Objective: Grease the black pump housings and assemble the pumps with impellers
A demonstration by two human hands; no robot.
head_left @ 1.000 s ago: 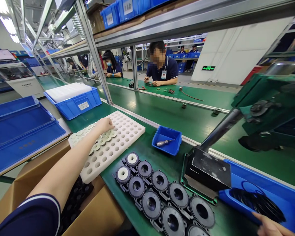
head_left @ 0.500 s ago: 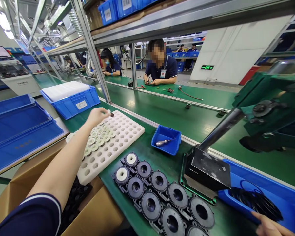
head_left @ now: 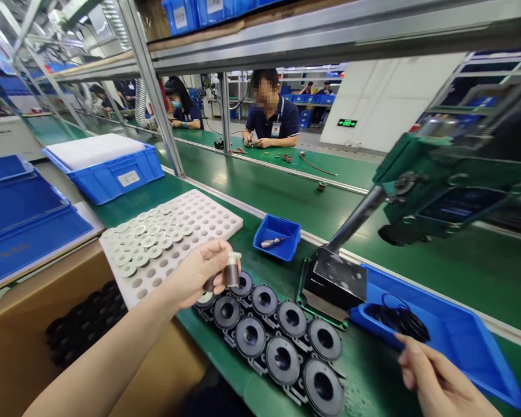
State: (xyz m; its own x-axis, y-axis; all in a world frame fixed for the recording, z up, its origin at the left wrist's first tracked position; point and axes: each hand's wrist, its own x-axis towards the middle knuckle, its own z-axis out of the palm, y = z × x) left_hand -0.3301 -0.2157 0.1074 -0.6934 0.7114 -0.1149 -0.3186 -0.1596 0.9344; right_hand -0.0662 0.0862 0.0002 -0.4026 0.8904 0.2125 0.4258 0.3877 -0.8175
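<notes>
My left hand (head_left: 204, 271) is closed on small cylindrical parts above the top end of the rows of black round parts (head_left: 250, 336). One of them, a brown cylinder (head_left: 232, 274) with a pale flanged top, stands upright at the fingertips; a second dark one is partly hidden by the fingers. Behind the hand lies a white foam tray (head_left: 219, 219) with round holes, its left part covered with pale flanged pieces (head_left: 149, 241). At the lower right, my right hand (head_left: 429, 376) hovers near the blue bin's edge, its index finger and thumb close together; whether something small is between them is unclear.
A small blue bin (head_left: 292, 246) holds a screwdriver. Right of the parts stands a green press (head_left: 336, 278) on a black base, beside a long blue bin (head_left: 481, 353) with black rings. A cardboard box (head_left: 8, 347) is at left. Across the bench, a person (head_left: 272, 119) works.
My left hand has come from the foam tray toward me and right, over the black parts, carrying the cylinders. My right hand has moved further into view. The camera view has shifted right.
</notes>
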